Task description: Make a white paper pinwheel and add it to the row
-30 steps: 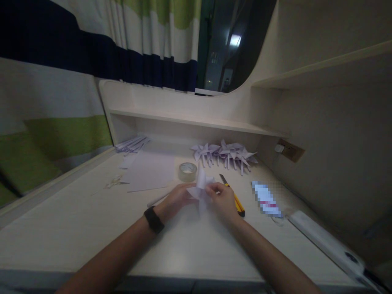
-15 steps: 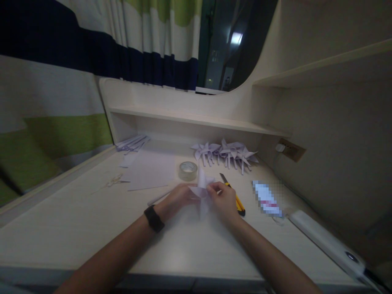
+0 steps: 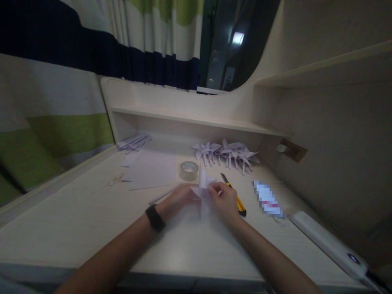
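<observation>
A white paper pinwheel (image 3: 203,183) is held up between my two hands, over the middle of the desk. My left hand (image 3: 184,195), with a dark band on its wrist, grips it from the left; its fingertips are partly hidden behind the paper. From the right, my right hand (image 3: 223,197) pinches the pinwheel near its centre. A rolled paper stick (image 3: 159,197) lies just beyond my left hand. Close to my right hand is a yellow and black utility knife (image 3: 240,205), blade pointing away. Behind the pinwheel a roll of clear tape (image 3: 189,171) lies flat.
Several paper pinwheels (image 3: 231,151) lie at the back below the shelf (image 3: 183,118). White sheets (image 3: 153,169) and folded paper strips (image 3: 134,143) are at back left, near scissors (image 3: 115,179). A blurred-out phone (image 3: 268,199) and a white power strip (image 3: 324,237) lie on the right.
The view has shifted very slightly. Both hands keep their hold on the pinwheel, with hardly any movement.
</observation>
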Motion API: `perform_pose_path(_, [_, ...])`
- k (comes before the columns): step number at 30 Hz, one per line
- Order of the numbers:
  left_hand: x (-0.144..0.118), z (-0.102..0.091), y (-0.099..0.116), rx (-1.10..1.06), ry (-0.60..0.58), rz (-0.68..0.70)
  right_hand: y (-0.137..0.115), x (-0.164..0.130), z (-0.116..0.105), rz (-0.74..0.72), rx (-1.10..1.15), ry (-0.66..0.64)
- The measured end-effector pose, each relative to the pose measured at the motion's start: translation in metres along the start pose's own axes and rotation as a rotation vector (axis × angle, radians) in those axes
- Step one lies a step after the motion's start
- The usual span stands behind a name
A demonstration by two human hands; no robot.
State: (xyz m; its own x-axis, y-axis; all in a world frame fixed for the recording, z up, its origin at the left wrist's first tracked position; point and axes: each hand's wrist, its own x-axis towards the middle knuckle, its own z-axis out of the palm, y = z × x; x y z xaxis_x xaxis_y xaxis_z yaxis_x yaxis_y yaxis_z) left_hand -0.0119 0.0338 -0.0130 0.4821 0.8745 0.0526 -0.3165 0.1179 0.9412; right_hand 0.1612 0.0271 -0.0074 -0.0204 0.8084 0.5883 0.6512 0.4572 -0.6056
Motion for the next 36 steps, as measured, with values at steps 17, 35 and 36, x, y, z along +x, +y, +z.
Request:
perform_pose_path(17, [-0.002,0.005,0.001,0.121,0.112,0.096,-0.003,-0.003,0.002,-0.082,0.026,0.009])
perform_pose_path(35, [-0.002,0.005,0.000,0.664,0.115,0.260,-0.007,-0.010,0.004,-0.206,0.048,-0.027])
perform_pose_path(36, [-0.003,0.005,0.000,0.660,0.093,0.251,-0.007,-0.011,0.005,-0.240,0.029,-0.034])
